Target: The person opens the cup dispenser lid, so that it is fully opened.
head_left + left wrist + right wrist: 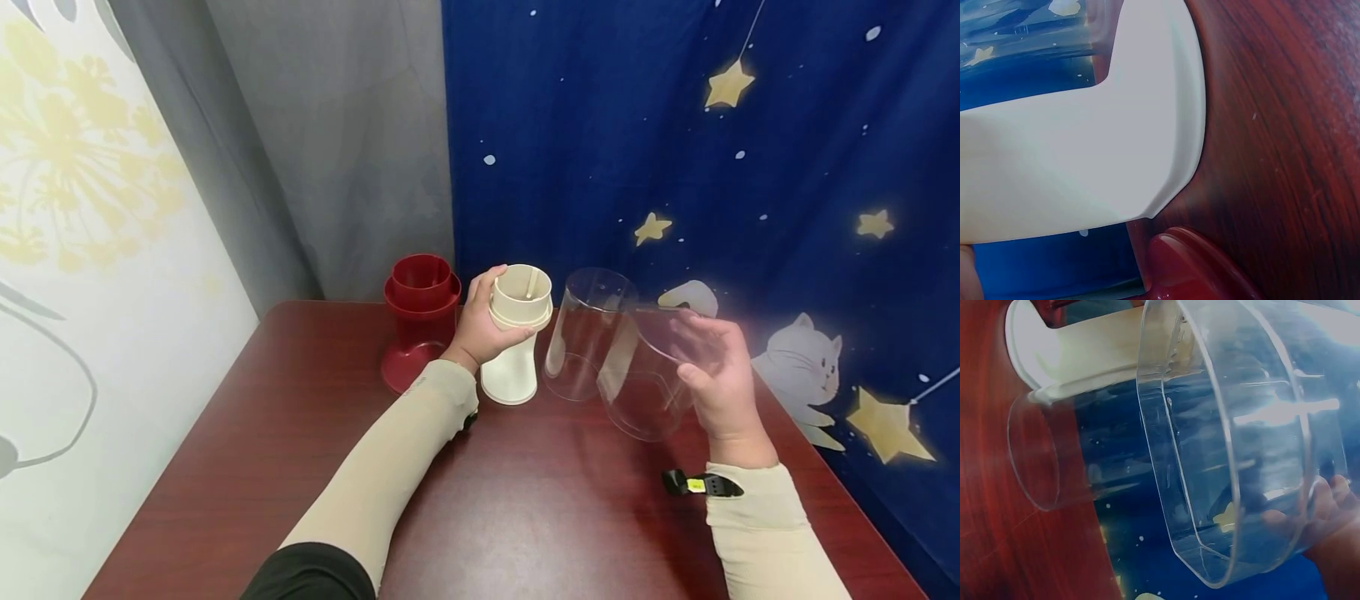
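Observation:
My left hand (483, 325) grips a cream plastic stand (512, 375) round its collar, thumb in front and fingers behind. The stand is upright, with an open round cup on top and a flared foot; the left wrist view shows the foot down at the table. At the right, my right hand (722, 375) holds a clear plastic cylinder (1260, 444) near its upper end. This cylinder leans, and its lower rim looks raised off the table in the right wrist view. A second clear cylinder (573, 375) stands upright between the cream stand and the held cylinder.
A red stand (422, 310) of similar shape is upright just left of the cream one. All stand on a dark red-brown wooden table (322, 417), near its far edge. Behind hang a grey curtain (360, 150) and a blue star-patterned curtain (585, 142).

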Demonstrator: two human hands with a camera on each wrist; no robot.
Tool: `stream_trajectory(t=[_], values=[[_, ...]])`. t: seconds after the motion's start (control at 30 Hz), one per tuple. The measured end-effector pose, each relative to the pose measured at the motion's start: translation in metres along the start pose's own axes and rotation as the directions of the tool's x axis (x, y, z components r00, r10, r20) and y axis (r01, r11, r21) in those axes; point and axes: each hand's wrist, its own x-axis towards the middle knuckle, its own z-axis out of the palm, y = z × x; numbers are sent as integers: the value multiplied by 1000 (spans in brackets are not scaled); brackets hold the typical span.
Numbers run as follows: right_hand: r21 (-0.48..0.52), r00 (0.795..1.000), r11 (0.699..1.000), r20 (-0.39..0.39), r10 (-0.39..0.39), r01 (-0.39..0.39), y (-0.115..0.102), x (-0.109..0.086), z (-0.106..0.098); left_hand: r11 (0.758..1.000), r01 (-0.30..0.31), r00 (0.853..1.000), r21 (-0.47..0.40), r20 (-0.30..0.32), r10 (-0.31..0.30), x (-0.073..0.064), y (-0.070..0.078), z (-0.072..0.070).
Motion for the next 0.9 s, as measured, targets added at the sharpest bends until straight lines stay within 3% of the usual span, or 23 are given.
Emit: stream_trajectory(t=[0.3,0.7,0.9], values=[[-89,998,996,-65,25,-30,2,-8,-8,1000,-1,1000,-12,8,1,0,1,1],[-114,988,993,-156,22,-41,14,-11,-18,1000,11,1000,2,4,-11,-2,0,1],[-171,973,980,-225,58,-98,20,-7,-24,1000,14,1000,6,4,-14,-2,0,-1]])
